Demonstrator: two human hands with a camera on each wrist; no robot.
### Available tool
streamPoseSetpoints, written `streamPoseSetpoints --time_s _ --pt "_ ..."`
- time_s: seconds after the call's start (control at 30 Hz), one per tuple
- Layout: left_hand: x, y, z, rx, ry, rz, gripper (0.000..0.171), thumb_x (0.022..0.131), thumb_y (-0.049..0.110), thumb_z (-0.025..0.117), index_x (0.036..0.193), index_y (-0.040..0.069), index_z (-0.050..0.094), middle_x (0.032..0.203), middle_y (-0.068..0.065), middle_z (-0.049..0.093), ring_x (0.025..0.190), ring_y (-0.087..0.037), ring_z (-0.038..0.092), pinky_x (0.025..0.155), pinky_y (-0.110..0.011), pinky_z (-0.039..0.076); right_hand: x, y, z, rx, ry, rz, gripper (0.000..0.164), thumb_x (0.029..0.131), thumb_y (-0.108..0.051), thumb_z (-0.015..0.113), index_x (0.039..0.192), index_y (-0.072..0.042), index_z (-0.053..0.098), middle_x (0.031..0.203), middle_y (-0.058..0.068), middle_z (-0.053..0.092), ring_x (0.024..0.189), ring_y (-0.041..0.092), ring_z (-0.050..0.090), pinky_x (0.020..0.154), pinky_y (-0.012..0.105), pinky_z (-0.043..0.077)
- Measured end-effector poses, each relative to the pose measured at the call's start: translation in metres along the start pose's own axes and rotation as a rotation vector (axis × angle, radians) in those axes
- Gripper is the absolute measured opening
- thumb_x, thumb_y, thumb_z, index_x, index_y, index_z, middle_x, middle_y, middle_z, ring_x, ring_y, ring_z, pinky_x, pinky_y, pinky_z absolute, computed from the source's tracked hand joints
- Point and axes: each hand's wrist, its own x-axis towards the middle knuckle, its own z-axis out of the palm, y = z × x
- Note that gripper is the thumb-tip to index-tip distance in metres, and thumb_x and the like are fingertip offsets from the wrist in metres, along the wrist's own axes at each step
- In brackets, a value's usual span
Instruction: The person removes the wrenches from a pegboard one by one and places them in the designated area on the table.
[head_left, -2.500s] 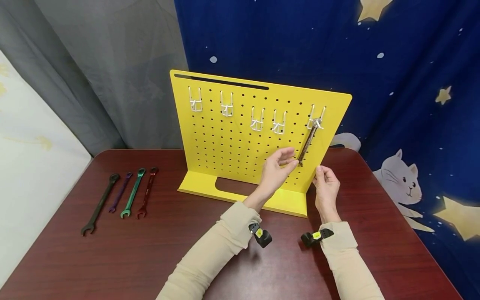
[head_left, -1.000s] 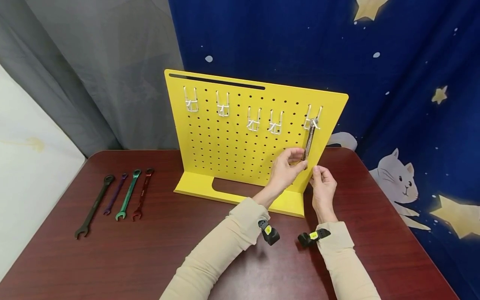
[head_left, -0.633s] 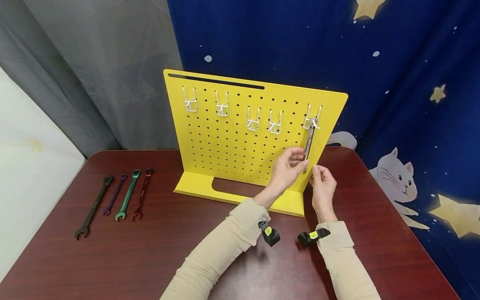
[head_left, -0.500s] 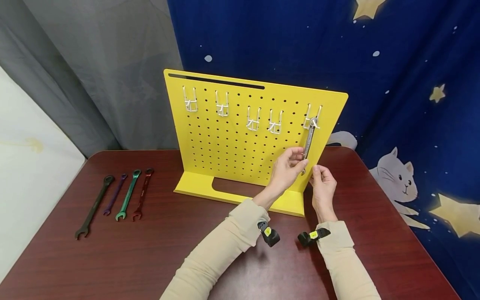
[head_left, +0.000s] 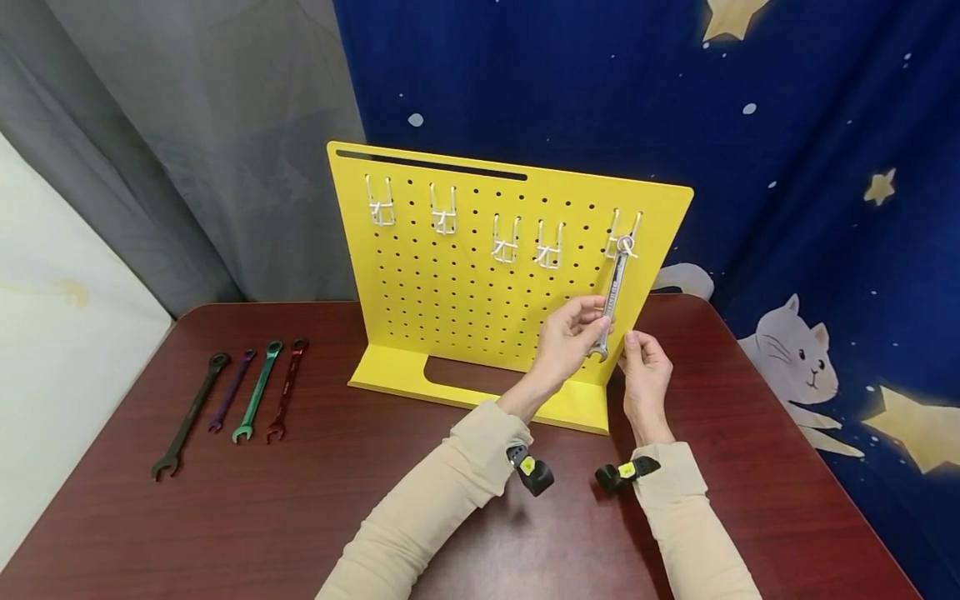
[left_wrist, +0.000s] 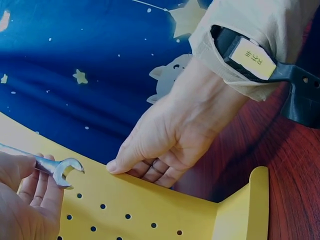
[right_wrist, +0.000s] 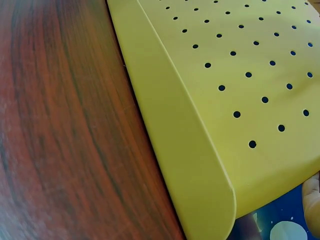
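Observation:
A silver combination wrench point(head_left: 617, 283) hangs by its ring end on the rightmost white hook point(head_left: 636, 225) of a yellow pegboard point(head_left: 442, 296). My left hand point(head_left: 562, 340) pinches its lower shaft between thumb and fingers. In the left wrist view the open end of the wrench point(left_wrist: 61, 171) sticks out past the left hand point(left_wrist: 25, 207). My right hand point(head_left: 647, 377) grips the board's right edge, thumb on the front face and fingers curled behind. The right wrist view shows the board's base point(right_wrist: 170, 130) and a bit of the right hand point(right_wrist: 313, 205).
At the left of the brown table point(head_left: 337, 500) lie a black wrench point(head_left: 191, 417), a purple wrench point(head_left: 233, 390), a green wrench point(head_left: 258, 390) and a red wrench point(head_left: 287, 388). Several other white hooks point(head_left: 504, 240) on the board bear nothing. A blue curtain point(head_left: 517, 92) hangs behind.
The wrench's lower end has swung right and come to hang more upright, and its shaft looks brighter. My left hand moved right with it, then slightly back left. The right hand keeps its grip.

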Motion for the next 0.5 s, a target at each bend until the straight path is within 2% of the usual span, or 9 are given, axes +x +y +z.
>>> streamPoseSetpoints --time_s 0.13,0.23,0.37,0.5 --pt "-0.0005 0.0019 -0.0011 -0.016 -0.018 -0.021 0.026 0.09 0.003 0.061 0.115 0.001 0.062 0.101 -0.02 0.068 0.083 -0.016 0.068 0.064 -0.018 0.05 0.0002 -0.0008 0.001 0.005 -0.002 0.006 0.01 0.09 -0.015 0.061 0.081 -0.013 0.065 0.072 -0.004 0.062 0.067 0.008 0.054 0.063 0.02 0.05" --pt "-0.0012 0.0029 -0.0021 -0.032 -0.041 -0.028 0.026 0.09 0.002 0.061 0.116 -0.001 0.062 0.103 -0.022 0.068 0.083 -0.014 0.067 0.067 -0.018 0.051 0.0005 -0.0012 0.0016 0.002 0.003 0.009 0.011 0.089 -0.015 0.063 0.084 -0.006 0.065 0.071 -0.003 0.062 0.065 0.008 0.054 0.061 0.018 0.049" --pt "-0.0034 0.0046 -0.0033 -0.044 -0.064 -0.048 0.027 0.09 0.001 0.06 0.116 -0.003 0.061 0.104 -0.023 0.067 0.078 -0.007 0.064 0.067 -0.018 0.051 0.0001 -0.0016 0.0013 -0.008 0.004 0.006 0.021 0.089 -0.016 0.064 0.091 0.006 0.061 0.073 -0.003 0.063 0.065 0.007 0.054 0.061 0.017 0.049" --pt "-0.006 0.0061 -0.0047 -0.05 -0.077 -0.067 0.027 0.09 0.002 0.06 0.116 -0.003 0.061 0.104 -0.023 0.067 0.079 -0.006 0.064 0.071 -0.022 0.054 -0.0018 -0.0029 0.001 -0.002 -0.004 0.002 0.02 0.089 -0.014 0.063 0.091 0.006 0.061 0.072 -0.002 0.061 0.066 0.007 0.052 0.062 0.018 0.049"
